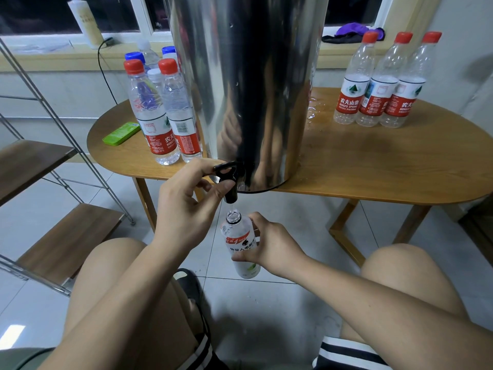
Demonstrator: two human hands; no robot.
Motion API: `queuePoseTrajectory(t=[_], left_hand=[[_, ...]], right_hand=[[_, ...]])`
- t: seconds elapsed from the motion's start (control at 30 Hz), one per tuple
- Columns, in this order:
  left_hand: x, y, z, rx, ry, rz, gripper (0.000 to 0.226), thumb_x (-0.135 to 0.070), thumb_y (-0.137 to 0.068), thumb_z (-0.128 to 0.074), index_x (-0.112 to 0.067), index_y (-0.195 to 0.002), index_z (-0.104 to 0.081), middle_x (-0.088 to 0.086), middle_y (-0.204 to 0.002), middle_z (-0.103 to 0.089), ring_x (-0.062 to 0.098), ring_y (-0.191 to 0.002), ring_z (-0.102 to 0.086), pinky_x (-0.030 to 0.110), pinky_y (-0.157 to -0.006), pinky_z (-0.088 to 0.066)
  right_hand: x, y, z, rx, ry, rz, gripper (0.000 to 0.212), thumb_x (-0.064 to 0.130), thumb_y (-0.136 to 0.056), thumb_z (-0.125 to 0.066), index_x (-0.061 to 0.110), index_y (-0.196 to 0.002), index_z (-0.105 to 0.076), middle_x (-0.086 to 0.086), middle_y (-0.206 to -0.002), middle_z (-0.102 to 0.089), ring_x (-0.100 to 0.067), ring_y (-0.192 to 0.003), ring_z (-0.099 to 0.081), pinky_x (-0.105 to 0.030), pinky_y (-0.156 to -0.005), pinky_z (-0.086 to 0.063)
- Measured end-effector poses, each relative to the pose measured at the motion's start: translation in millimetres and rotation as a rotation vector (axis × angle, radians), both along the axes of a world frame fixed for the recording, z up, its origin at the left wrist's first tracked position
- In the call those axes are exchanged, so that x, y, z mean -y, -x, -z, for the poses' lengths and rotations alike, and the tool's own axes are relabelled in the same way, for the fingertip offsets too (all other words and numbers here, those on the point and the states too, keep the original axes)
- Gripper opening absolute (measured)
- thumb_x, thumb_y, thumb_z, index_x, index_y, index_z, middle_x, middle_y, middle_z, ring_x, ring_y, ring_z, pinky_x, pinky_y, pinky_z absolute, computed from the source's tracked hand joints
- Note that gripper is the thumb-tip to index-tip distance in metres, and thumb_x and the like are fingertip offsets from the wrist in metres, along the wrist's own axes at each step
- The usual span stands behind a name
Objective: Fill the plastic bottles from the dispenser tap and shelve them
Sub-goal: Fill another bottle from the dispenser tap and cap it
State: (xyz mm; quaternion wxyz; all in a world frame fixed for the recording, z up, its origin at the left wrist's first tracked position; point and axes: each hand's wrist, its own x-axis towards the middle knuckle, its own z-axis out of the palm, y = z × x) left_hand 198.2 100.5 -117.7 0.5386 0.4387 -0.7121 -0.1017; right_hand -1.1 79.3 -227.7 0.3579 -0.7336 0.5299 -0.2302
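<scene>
The person wears black shorts (349,355) with white stripes along the hem of each leg, and a black slipper (185,281) on the one foot (193,305) that shows. A fold of grey-green shirt (21,359) fills the bottom left corner. The left forearm (128,303) and right forearm (373,297) are bare, as are both knees (114,255)

Dim indoor light, steel dispenser (248,84) glare, fisheye-bent edges.

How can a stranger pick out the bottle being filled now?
Find the big steel dispenser on the wooden table. Under its black tap, the right hand holds a bottle. Unlike the capped bottles on the table, it is uncapped with a white label.
</scene>
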Motion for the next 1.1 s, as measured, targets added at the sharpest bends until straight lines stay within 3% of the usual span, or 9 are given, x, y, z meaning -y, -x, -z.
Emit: queuePoseTrajectory(t=[0.43,0.77,0.97,1.1], left_hand=[[-3.3,2.4,-4.5,0.009,0.014,0.007,0.025,-0.010,-0.099,-0.078,-0.028,-0.115,-0.069,-0.003,-0.101,-0.075,0.022,-0.086,-0.068,0.040,-0.076,-0.055],[-3.3,2.1,-3.4,0.010,0.000,-0.005,0.017,-0.009,-0.099,-0.079,-0.014,-0.115,-0.074,-0.004,-0.100,-0.075,0.022,-0.085,-0.069,0.042,-0.075,-0.055],[-5.0,3.9,-5.5,0.007,0.011,-0.001,0.024,-0.009,-0.099,-0.079,-0.026,-0.114,-0.071,-0.008,-0.100,-0.075,0.021,-0.083,-0.068,0.037,-0.074,-0.054],[-4.2,2.6,-4.5,0.014,0.006,-0.015,0.020,-0.014,-0.099,-0.079,-0.024,-0.114,-0.072,-0.007,-0.100,-0.075,0.021,-0.081,-0.067,0.034,-0.074,-0.053]], right_hand=[[-1.2,-0.4,-4.6,-0.015,0.002,0.002,0.070,0.053,-0.069,-0.098,0.047,-0.116,-0.047,0.014,-0.117,-0.075,-0.012,-0.110,-0.071,-0.040,-0.092,-0.062],[-1.7,-0.8,-5.7,-0.019,-0.001,-0.001,0.072,0.054,-0.069,-0.097,0.042,-0.123,-0.050,0.013,-0.119,-0.074,-0.013,-0.110,-0.071,-0.041,-0.093,-0.062],[-1.0,-0.4,-5.3,-0.016,-0.002,0.000,0.072,0.053,-0.068,-0.097,0.041,-0.123,-0.051,0.012,-0.118,-0.075,-0.014,-0.110,-0.071,-0.042,-0.092,-0.062],[-0.9,-0.2,-4.3,-0.014,0.003,0.000,0.072,0.054,-0.068,-0.097,0.042,-0.121,-0.050,0.012,-0.117,-0.075,-0.014,-0.110,-0.071,-0.042,-0.092,-0.062]])
